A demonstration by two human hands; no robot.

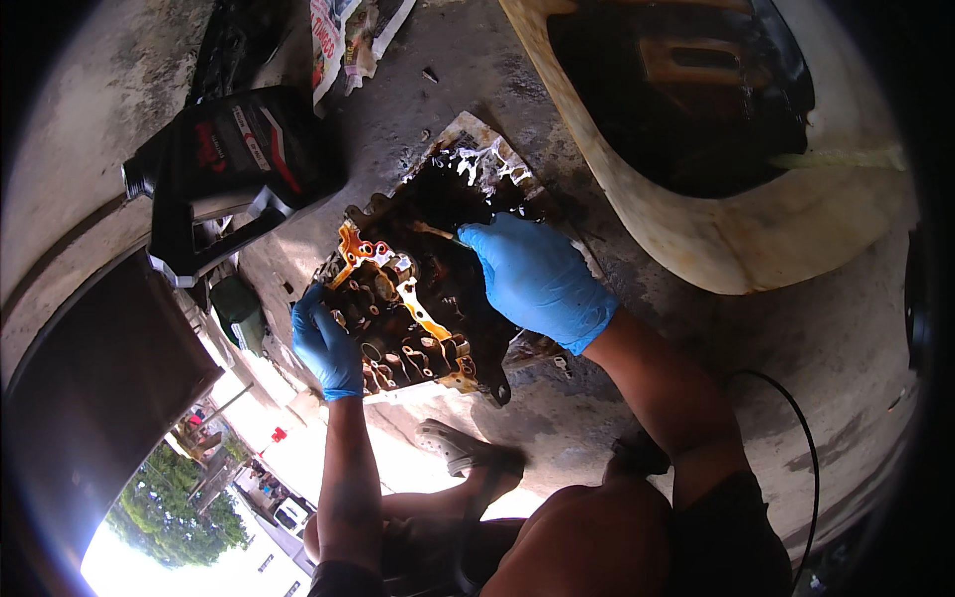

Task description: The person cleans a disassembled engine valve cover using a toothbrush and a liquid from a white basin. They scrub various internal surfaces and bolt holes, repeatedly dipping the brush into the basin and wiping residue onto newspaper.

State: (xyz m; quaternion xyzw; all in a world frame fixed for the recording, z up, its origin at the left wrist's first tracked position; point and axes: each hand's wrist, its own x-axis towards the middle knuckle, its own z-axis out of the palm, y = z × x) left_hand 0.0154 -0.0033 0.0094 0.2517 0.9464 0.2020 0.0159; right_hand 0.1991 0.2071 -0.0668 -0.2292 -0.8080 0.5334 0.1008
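An oily engine cylinder head [426,316], dark with golden-brown ridges and round bores, lies on the ground in front of me. My left hand [328,346], in a blue glove, is closed on its left edge; the fingertips are partly hidden. My right hand [537,281], also blue-gloved, is closed round a slim tool with a tan tip [434,232], which looks like a small brush. That tip reaches over the far, dark side of the cylinder head. Most of the tool is hidden inside the fist. Under the cylinder head lies an oil-wet sheet [497,149].
A black oil jug [234,149] lies at the left. Far right stands a stained pale container [686,244] with dark liquid and a pale stick [836,159]. Crumpled printed paper [348,45] lies at the back. A black cable [801,418] curves at the right. My sandalled foot [463,448] is near.
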